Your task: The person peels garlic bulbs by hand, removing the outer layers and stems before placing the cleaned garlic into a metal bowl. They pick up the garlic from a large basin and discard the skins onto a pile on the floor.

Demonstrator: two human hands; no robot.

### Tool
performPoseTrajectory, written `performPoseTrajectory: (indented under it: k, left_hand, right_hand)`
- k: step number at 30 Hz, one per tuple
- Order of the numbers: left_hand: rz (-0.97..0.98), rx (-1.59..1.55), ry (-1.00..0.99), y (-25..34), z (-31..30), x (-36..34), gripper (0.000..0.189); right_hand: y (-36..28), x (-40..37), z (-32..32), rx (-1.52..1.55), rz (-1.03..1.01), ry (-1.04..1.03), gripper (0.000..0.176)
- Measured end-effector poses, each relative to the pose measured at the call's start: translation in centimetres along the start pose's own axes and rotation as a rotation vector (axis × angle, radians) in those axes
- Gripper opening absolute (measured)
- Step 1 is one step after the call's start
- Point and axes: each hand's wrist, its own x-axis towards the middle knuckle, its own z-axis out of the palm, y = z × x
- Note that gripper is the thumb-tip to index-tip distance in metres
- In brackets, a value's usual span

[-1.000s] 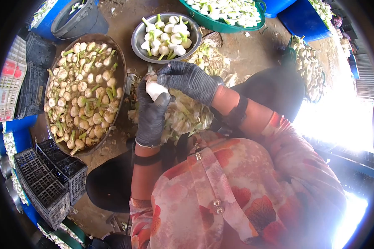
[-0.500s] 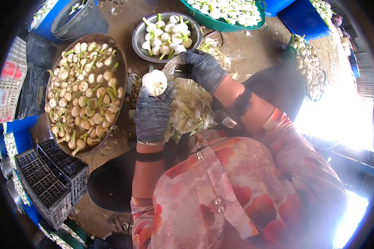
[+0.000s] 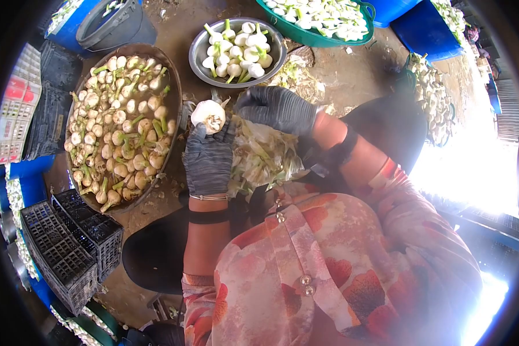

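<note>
A white garlic bulb (image 3: 205,112) with a brown root end sits in my left hand (image 3: 209,164), gloved in dark grey, its fingers wrapped round it from below. Just to the right is my right hand (image 3: 279,109), in a matching glove, with its fingers curled; whether anything is inside them is hidden. Thin scraps of skin stick out beside the bulb. Beneath my hands lies a heap of peeled garlic skins (image 3: 265,153). Beyond them stands a metal bowl (image 3: 192,60) of clean white bulbs with green stems.
At left stands a wide brown tub (image 3: 177,95) of unpeeled garlic bulbs in water. Black crates (image 3: 63,248) are below it, a grey bucket (image 3: 144,34) behind. A green basin (image 3: 305,38) of white garlic and a blue container (image 3: 427,32) are at the back.
My right hand has turned and drawn in lower; the strip of skin that stretched between it and the bulb no longer shows. The left hand still holds the bulb, slightly further left.
</note>
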Motion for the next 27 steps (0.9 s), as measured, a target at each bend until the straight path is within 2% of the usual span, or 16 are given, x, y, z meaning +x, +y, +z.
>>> performPoseTrajectory:
  k: [1, 3, 7, 9, 11, 13, 15, 16, 17, 19, 20, 21, 23, 27]
  left_hand:
    - [0.166, 0.373, -0.005, 0.1, 0.2, -0.2, 0.032]
    - [0.348, 0.749, -0.029, 0.5, 1.4, -0.7, 0.034]
    - [0.382, 0.994, -0.072, 1.3, 2.3, -1.1, 0.036]
    - [0.340, 1.138, -0.030, 1.6, 2.0, -1.1, 0.034]
    - [0.256, 1.186, 0.055, 2.4, 2.1, -1.3, 0.032]
    - [0.004, 0.269, 0.019, -0.6, -1.6, 0.4, 0.037]
    - [-0.100, -0.173, 0.018, -1.1, -2.4, 0.9, 0.044]
    - [-0.086, -0.154, 0.037, -0.3, -1.5, 0.7, 0.045]
    - [-0.064, -0.114, 0.024, 0.1, -1.0, 0.5, 0.047]
    - [-0.014, -0.014, -0.032, 0.4, -0.3, 0.3, 0.051]
    - [-0.015, -0.070, -0.065, 0.5, 0.0, 0.1, 0.052]
    - [-0.018, -0.126, -0.099, 0.5, 0.3, -0.1, 0.054]
    - [-0.075, -0.470, -0.142, 0.6, 0.8, -0.3, 0.055]
    - [-0.099, -0.128, -0.144, -0.3, -0.1, 0.3, 0.056]
  right_hand:
    - [0.7, 0.3, 1.0, 0.220, 0.034, 0.118, 0.026]
    - [0.4, 0.5, 1.1, 0.238, -0.016, 0.189, 0.025]
    - [0.6, 0.6, 2.0, 0.361, -0.102, 0.212, 0.021]
    - [0.4, 0.1, 2.5, 0.402, -0.165, 0.227, 0.019]
    - [-0.4, -0.6, 1.7, 0.157, -0.200, 0.013, 0.020]
    - [-1.7, -1.6, 0.8, -0.006, -0.188, -0.143, 0.024]
    - [-0.4, -1.5, 0.6, -0.129, -0.177, -0.131, 0.024]
    - [0.7, -1.2, 0.7, -0.190, -0.171, -0.122, 0.023]
    - [2.8, -0.5, 1.4, -0.338, -0.239, -0.022, 0.027]
    - [-0.8, -0.6, 0.6, -0.049, 0.080, -0.015, 0.026]
    - [-2.0, -0.7, 0.4, 0.098, 0.241, -0.011, 0.026]
    - [-0.5, -0.5, 1.2, 0.231, 0.072, 0.082, 0.028]
    - [0.3, -0.4, 1.9, 0.156, 0.018, 0.166, 0.030]
    - [-0.8, -0.4, 2.9, 0.071, 0.049, 0.280, 0.034]
